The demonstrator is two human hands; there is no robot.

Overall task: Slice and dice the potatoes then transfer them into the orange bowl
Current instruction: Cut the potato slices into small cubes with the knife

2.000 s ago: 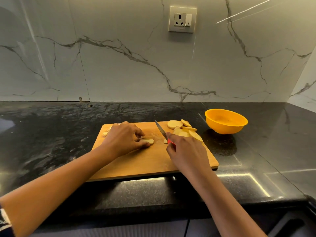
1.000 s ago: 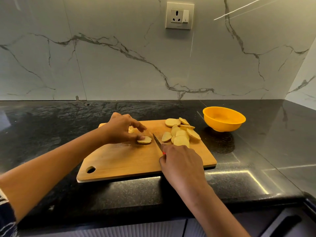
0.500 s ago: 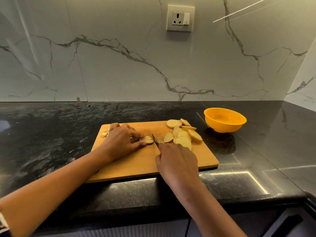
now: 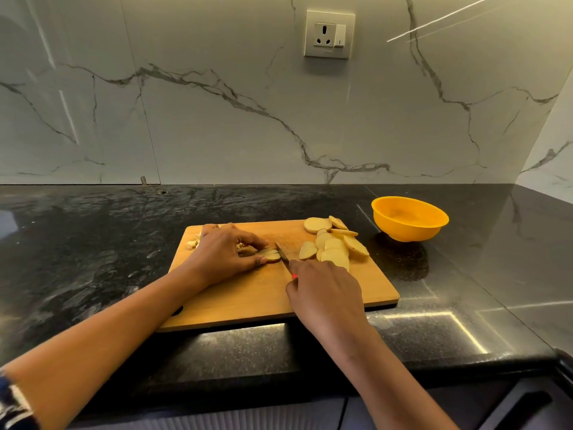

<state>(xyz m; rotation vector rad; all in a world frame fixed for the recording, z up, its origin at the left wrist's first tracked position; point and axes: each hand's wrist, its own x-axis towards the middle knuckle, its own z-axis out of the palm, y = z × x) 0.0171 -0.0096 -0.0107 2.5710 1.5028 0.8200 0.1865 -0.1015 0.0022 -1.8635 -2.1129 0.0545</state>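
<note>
On the cutting board (image 4: 248, 302) I saw the left hand (image 4: 223, 252) pinching a potato slice (image 4: 272, 256), right hand (image 4: 325, 290) gripping the knife (image 4: 282, 252).

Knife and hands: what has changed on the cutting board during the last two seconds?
The right hand brought the knife down and to the left, so the blade now meets the potato slices that the left hand holds on the board. Nothing was taken up or let go. The sliced pile and the orange bowl stayed in place.
</note>
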